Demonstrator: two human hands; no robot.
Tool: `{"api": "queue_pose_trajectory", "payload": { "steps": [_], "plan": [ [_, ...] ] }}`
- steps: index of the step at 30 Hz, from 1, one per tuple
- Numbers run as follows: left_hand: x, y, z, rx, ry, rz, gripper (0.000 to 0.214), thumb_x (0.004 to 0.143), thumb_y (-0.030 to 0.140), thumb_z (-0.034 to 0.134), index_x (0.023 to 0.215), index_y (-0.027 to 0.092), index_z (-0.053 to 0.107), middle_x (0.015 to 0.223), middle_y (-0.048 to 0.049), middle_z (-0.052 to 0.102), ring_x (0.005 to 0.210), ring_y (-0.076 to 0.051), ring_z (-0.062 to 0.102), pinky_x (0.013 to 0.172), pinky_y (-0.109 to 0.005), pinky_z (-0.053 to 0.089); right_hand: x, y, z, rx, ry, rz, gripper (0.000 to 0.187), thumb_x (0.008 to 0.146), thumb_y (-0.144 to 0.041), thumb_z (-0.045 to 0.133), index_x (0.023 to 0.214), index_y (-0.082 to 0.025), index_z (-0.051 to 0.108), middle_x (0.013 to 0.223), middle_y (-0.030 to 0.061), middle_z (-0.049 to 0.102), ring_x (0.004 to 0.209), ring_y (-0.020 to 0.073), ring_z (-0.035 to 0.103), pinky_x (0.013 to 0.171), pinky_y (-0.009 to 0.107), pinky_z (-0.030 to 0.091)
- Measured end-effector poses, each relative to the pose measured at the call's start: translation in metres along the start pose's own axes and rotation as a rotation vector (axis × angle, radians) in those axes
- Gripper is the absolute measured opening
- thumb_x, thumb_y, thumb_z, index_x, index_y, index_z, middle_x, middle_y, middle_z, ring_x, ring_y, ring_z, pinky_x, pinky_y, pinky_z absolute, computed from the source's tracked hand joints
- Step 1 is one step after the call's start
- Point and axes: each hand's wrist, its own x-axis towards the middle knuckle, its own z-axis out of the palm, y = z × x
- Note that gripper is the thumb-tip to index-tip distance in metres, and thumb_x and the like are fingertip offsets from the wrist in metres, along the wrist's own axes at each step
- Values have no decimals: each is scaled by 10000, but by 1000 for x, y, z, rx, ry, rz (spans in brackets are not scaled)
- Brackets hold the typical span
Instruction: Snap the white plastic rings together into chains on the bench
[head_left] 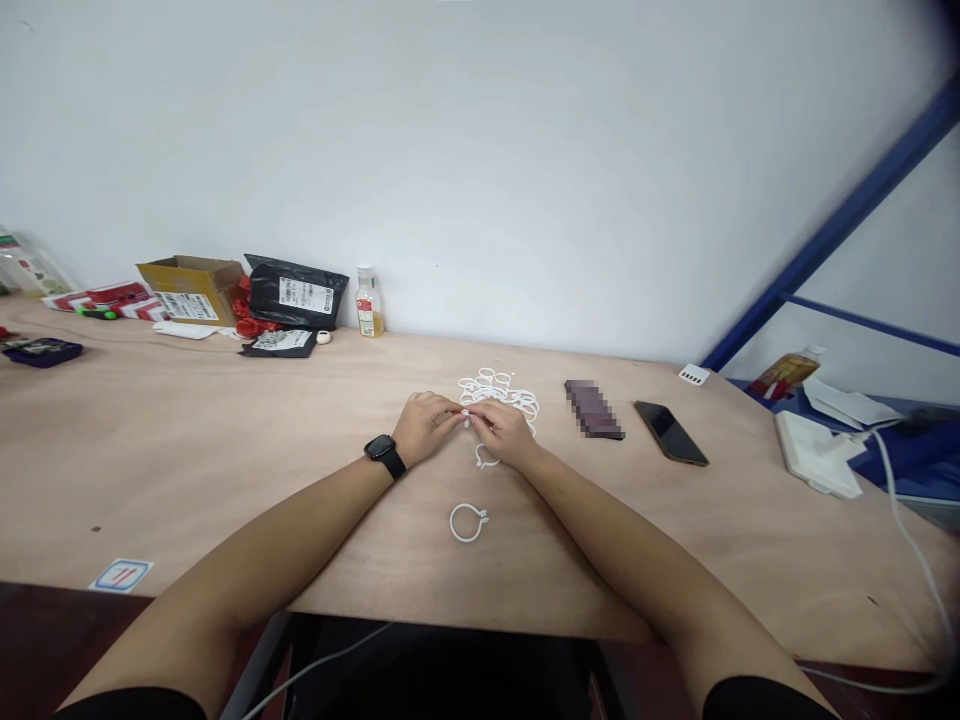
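Note:
My left hand [426,428], below a black wristwatch, and my right hand [505,432] meet over the middle of the table. Their fingertips pinch a small white piece [466,419], mostly hidden by the fingers; it looks like part of a white plastic ring. Just beyond the hands lies a pile of white plastic rings [491,393]. One separate ring [487,457] rests just below my right hand, partly covered by it. Nearer to me, another white ring [466,523] lies flat, with two small tabs at its right side.
Right of my hands are a pixelated dark object [594,410] and a phone [670,433]. A white power adapter [817,455] with a cable sits at the far right. Along the wall stand a bottle [369,303], a black parcel [296,292] and an open cardboard box [191,288].

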Motion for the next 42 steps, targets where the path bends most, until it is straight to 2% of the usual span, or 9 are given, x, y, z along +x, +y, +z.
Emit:
{"api": "queue_pose_trajectory", "payload": {
  "steps": [9, 16, 23, 28, 31, 34, 37, 39, 42],
  "plan": [
    [0, 3, -2, -15, -19, 50, 219, 930, 362, 550, 905, 218, 712, 884, -46, 744, 831, -179, 649, 810, -352, 430, -3, -1, 3, -51, 19, 24, 185, 939, -226, 501, 987, -213, 679, 869, 52, 721, 813, 174, 665, 735, 311, 522],
    [1, 8, -2, 16, -3, -27, 246, 920, 388, 548, 845, 210, 701, 847, -47, 736, 828, -186, 642, 805, -360, 426, -3, -3, 5, -84, 32, 43, 191, 945, -227, 482, 985, -209, 668, 871, 52, 718, 808, 174, 661, 727, 305, 511],
    [2, 10, 2, -8, 16, -69, 210, 896, 339, 582, 778, 213, 700, 802, -28, 731, 786, -173, 645, 785, -348, 436, -2, -1, 5, -105, 12, 22, 211, 955, -213, 451, 996, -210, 657, 892, 54, 708, 846, 176, 655, 742, 303, 512],
    [3, 11, 3, -55, 18, -84, 177, 892, 349, 592, 856, 220, 707, 861, -31, 733, 821, -180, 652, 813, -352, 456, -1, 4, 2, -166, 122, 62, 214, 961, -211, 444, 1035, -205, 644, 943, 63, 697, 903, 183, 641, 791, 307, 504],
    [3, 17, 0, -136, -85, 67, 162, 880, 319, 594, 953, 227, 707, 980, -55, 714, 938, -191, 637, 892, -360, 467, -1, 14, -3, -220, 175, 147, 220, 963, -221, 447, 1049, -214, 649, 959, 61, 689, 910, 186, 635, 804, 306, 494],
    [0, 23, -1, -169, -282, 230, 183, 836, 267, 616, 987, 256, 720, 1165, -73, 649, 1089, -220, 586, 981, -384, 448, -2, 24, -7, -246, 200, 237, 227, 948, -229, 467, 1084, -221, 649, 993, 62, 674, 890, 186, 628, 772, 301, 493],
    [-2, 26, 3, -142, -410, 268, 204, 808, 223, 628, 978, 276, 727, 1203, -68, 630, 1109, -238, 578, 1002, -400, 440, -2, 29, -8, -232, 237, 311, 233, 932, -233, 474, 1082, -210, 650, 982, 61, 662, 787, 176, 610, 736, 305, 492],
    [-3, 25, 5, -136, -422, 262, 185, 816, 234, 639, 978, 275, 719, 1165, -62, 650, 1073, -230, 597, 984, -393, 451, -2, 29, -7, -209, 242, 330, 226, 927, -239, 478, 1067, -203, 652, 956, 58, 656, 746, 172, 598, 733, 311, 492],
    [-3, 20, 6, -137, -337, 236, 107, 836, 293, 658, 921, 254, 709, 1150, -65, 661, 1061, -223, 605, 962, -392, 457, -2, 25, -6, -161, 225, 294, 211, 925, -240, 485, 1049, -206, 652, 938, 56, 656, 773, 174, 605, 728, 304, 494]
  ]
}}
